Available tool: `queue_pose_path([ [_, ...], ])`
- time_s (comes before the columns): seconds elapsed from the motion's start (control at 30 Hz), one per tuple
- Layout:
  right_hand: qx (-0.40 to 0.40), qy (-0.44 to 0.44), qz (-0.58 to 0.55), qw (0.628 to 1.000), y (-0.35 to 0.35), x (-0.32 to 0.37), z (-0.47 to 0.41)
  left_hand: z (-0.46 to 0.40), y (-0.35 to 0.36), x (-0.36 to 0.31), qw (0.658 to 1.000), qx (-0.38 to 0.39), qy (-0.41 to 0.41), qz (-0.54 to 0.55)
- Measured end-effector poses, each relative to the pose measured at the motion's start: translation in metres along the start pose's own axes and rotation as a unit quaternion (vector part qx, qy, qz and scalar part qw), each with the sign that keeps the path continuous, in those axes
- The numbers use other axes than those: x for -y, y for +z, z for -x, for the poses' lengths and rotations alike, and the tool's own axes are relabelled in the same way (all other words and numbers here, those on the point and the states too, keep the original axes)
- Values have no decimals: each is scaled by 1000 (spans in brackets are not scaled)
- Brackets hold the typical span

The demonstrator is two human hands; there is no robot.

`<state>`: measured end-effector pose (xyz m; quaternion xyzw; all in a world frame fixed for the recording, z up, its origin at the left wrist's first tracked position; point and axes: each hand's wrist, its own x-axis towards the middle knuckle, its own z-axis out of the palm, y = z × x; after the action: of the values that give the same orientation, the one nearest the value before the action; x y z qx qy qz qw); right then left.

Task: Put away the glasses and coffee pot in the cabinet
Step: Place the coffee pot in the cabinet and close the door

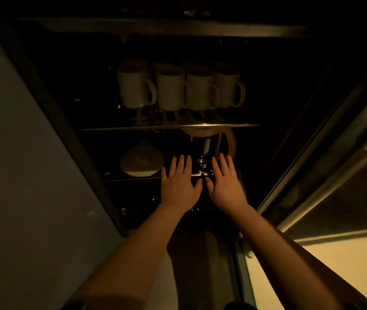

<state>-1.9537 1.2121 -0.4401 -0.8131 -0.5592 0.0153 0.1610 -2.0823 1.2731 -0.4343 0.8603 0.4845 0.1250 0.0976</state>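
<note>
I face a dark open cabinet with glass shelves. The coffee pot (209, 145), clear glass with a pale lid and handle, stands on the lower glass shelf (133, 179) under the upper shelf edge. My left hand (179, 183) and my right hand (226, 184) are stretched out flat in front of the pot, fingers straight and spread, palms away from me, holding nothing. The fingertips of both hands reach the pot's base area; whether they touch it I cannot tell. No drinking glasses are clearly visible in the dim light.
Several pale mugs (179, 88) stand in a row on the upper glass shelf (171, 126). A round pale lid or plate (141, 161) lies left of the pot. The cabinet door (21, 175) stands open at left, another glass door (325, 166) at right.
</note>
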Motion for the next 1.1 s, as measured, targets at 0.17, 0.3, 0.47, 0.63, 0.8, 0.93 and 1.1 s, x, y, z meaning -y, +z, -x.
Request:
queue_pose_path([
  [0.17,65,0,25,998,-58,44,16,24,-74,5,997,51,-52,1],
  [0.3,76,13,-19,997,-120,86,32,53,-140,-7,995,58,-79,13],
  [0.47,91,25,-37,995,-201,127,50,90,-217,-38,989,68,-127,45],
  [0.63,94,36,-54,993,-277,155,67,111,-288,-62,987,63,-134,60],
  [0.8,51,24,-71,996,-353,174,70,111,-358,-83,991,29,-116,67],
  [0.93,0,24,-67,997,-418,167,69,105,-399,-118,995,-8,-57,83],
  [1.1,-37,31,-52,997,-496,135,68,100,-432,-187,992,-15,27,124],
])
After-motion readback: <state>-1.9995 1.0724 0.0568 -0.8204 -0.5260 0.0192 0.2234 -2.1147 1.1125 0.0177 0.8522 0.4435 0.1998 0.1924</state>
